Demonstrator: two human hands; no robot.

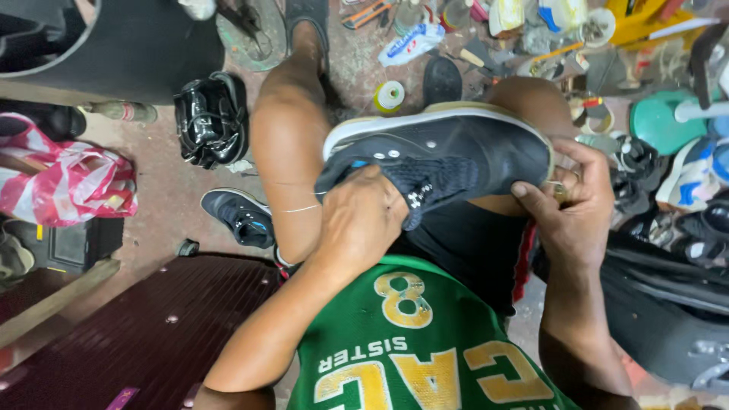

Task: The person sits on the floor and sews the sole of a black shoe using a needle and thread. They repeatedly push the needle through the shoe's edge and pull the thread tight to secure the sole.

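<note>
Cluttered workshop floor (175,190), reddish and stained. Head view: black sneaker (448,156) with pale sole lies sideways across bare knees. Left hand (361,220) grips its tongue and lace area, fingers curled in. Right hand (569,205) clasps the heel end, thumb on the upper. Second dark sneaker (239,218) on floor; thread spool (389,96) near the knee.

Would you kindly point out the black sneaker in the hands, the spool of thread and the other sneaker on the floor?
black sneaker (456,156): head view, on its side panel.
spool of thread (389,96): head view, on its top.
sneaker on the floor (239,216): head view, on its upper.
</note>
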